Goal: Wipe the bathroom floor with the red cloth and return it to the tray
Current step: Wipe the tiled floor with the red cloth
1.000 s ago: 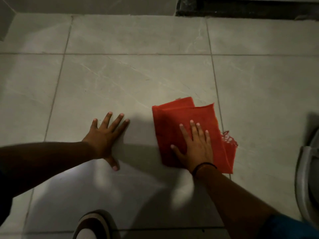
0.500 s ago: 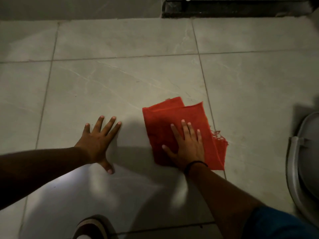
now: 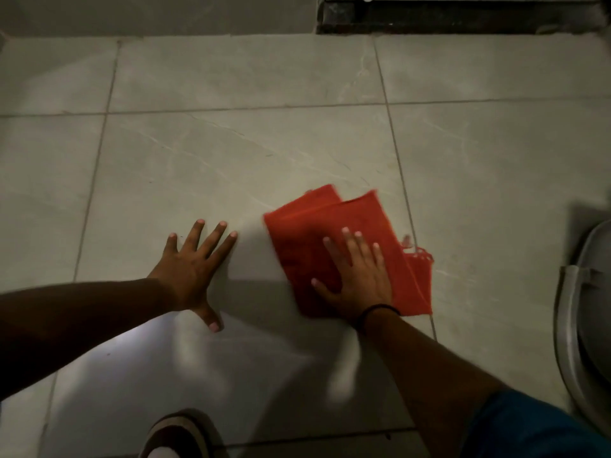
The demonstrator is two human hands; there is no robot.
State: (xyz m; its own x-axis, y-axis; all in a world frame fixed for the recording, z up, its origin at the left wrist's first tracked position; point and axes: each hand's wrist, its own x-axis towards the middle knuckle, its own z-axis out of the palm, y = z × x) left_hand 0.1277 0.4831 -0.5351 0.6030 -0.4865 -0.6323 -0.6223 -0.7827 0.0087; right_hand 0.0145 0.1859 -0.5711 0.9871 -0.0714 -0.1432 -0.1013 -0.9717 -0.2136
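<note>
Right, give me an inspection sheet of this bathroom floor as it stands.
Surface: grey tiled floor, dimly lit, grout lines visible.
Job's things: red cloth folded flat on the floor; tray not in view.
Clutter: nothing seen.
Grips: right hand flat on the cloth, fingers extended; left hand spread flat on bare tile, holding nothing.
Cables: nothing seen.
Surroundings: pale curved fixture at right edge, dark threshold at top, shoe at bottom.

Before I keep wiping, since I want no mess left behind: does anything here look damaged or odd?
Only the red cloth: its right edge is frayed, with loose threads on the tiled floor. The right hand presses it flat; the left hand rests on bare tile. No spill shows.
</note>
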